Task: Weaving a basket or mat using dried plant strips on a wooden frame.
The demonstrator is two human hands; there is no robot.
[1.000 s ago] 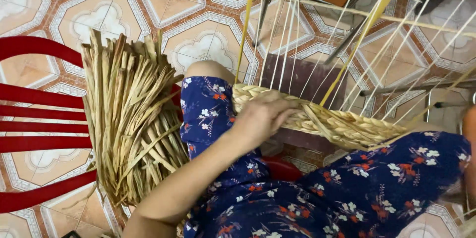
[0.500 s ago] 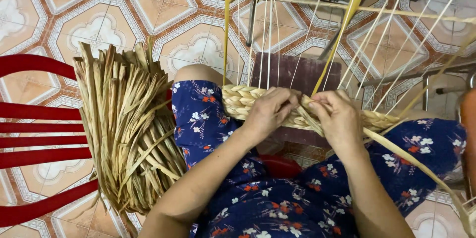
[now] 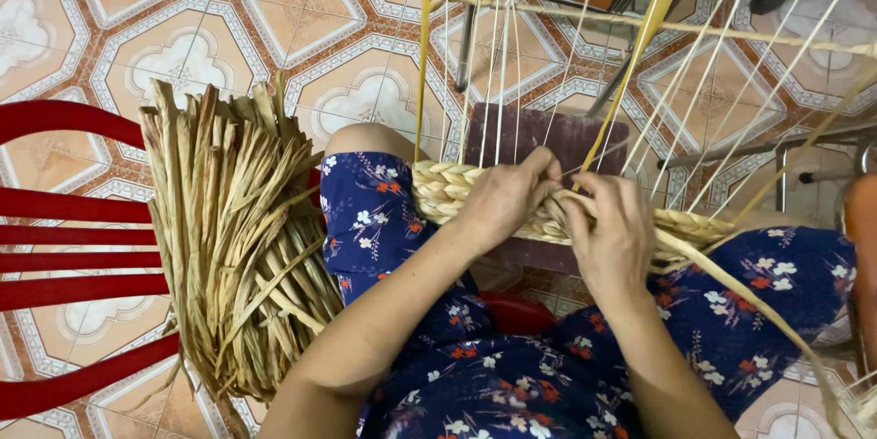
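Both hands, left hand (image 3: 504, 200) and right hand (image 3: 615, 238), pinch a straw strand against the woven band (image 3: 445, 192) on the lap, only its base woven, bare uprights (image 3: 498, 64) above, a dried straw bundle (image 3: 233, 238) unused.

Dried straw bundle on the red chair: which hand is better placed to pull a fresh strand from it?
Probably the left hand. The dried straw bundle lies on that side, on the red chair, while the right hand sits farther off on the woven braid.
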